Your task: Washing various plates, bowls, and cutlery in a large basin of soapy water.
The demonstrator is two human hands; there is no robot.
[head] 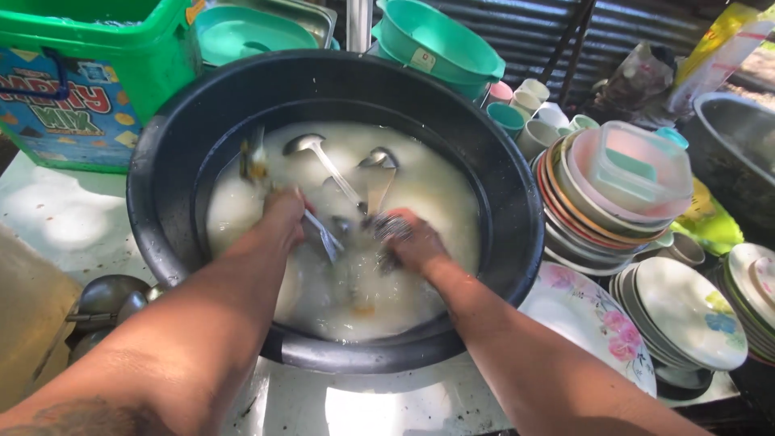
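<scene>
1. Head view, looking down. I take the big black basin (161, 169) as my landmark; it holds cloudy, soapy water.
2. My left hand (284, 216) is inside the basin, left of centre, fingers curled shut around a metal utensil (324, 236) whose handle runs down to the right at the water line. I cannot tell whether it is a spoon or a fork.
3. My right hand (413, 242) is in the basin just right of centre, closed on a scrubbing pad (391, 226) that is pressed against the utensil. Hands nearly touching each other.
4. Two steel ladles lie in the water beyond the hands: long ladle (316, 153) toward the basin's far left, second ladle (379, 165) beside it toward the far right.
5. Right of the basin, touching its rim: a tilted stack of plates (577, 218) with a clear lidded container (638, 165) on top.
6. Near right of the basin: a flowered plate (593, 319), then more stacked white plates (686, 315).
7. Behind the basin: a green bowl (436, 40) and small cups (525, 109).
8. Far left of the basin: a green plastic tub (97, 73).
</scene>
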